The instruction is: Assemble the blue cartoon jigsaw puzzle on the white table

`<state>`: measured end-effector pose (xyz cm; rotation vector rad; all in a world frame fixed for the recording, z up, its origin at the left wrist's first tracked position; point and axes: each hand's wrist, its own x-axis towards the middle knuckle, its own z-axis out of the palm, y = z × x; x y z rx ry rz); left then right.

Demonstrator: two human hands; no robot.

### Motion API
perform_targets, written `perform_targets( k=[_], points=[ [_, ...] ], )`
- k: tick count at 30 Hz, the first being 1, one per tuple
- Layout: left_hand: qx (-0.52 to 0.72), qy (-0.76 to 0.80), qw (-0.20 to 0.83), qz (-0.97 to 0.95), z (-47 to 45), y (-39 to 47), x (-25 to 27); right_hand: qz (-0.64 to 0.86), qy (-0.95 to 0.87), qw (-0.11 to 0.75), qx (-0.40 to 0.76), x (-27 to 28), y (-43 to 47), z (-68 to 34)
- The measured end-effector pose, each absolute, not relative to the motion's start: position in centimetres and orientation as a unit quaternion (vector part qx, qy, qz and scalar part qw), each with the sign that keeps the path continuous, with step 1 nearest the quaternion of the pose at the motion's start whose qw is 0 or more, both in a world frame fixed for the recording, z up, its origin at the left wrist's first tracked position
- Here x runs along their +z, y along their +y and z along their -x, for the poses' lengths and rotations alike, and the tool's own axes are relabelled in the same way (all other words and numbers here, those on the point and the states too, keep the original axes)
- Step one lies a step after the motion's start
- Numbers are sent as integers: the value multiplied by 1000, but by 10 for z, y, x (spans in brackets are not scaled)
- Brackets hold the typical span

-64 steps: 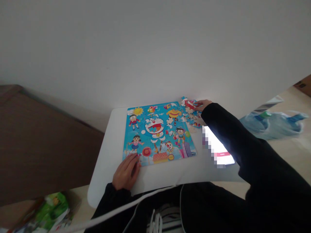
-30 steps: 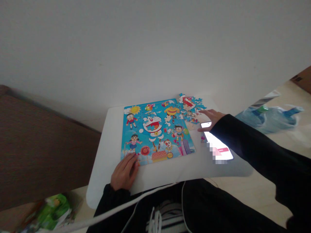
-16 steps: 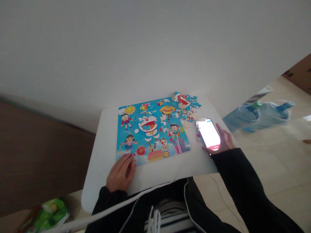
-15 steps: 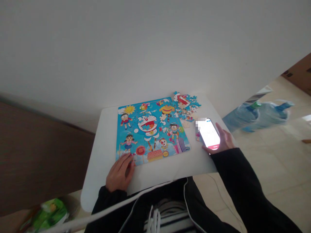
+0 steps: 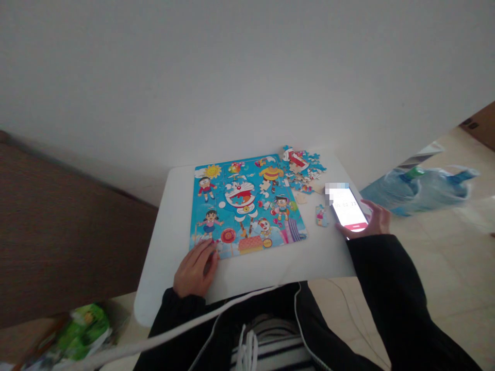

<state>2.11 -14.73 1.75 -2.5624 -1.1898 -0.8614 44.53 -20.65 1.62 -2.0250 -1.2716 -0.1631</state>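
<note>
A blue cartoon jigsaw puzzle (image 5: 253,201) lies flat on the white table, with some gaps in its picture. My left hand (image 5: 196,266) rests at its lower left corner, fingers stretched out and lying on the edge. My right hand (image 5: 373,219) grips a smartphone (image 5: 348,208) by its right side and lower end, low over the table's right part. The phone's screen is lit white with a red bar near the bottom. Just left of the phone is a single puzzle piece (image 5: 320,215). Loose puzzle pieces (image 5: 303,167) are heaped at the puzzle's upper right corner.
The white table (image 5: 160,226) stands against a pale wall (image 5: 240,77). On the floor to the right are large water bottles (image 5: 410,190) in plastic wrap. A brown wooden panel (image 5: 69,226) is at the left, with a green bag (image 5: 87,330) below it. A white cord (image 5: 174,330) crosses in front of me.
My right hand has moved the phone a little to the right, uncovering more of the single puzzle piece. My left hand stays at the puzzle's corner. The whole view has shifted slightly.
</note>
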Motion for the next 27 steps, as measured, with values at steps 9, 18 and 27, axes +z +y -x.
perform_targets(
  k=[9,18,27],
  points=[
    [-296,-402,98,861,-21,-148,17,796,-543,228,-141,43,-204,-413],
    [-309,-422,98,847,-15,-156,21,780,-600,173,-43,23,-188,-390],
    [-302,-471,92,824,4,-169,25,806,-512,287,80,31,-184,-385]
  ],
)
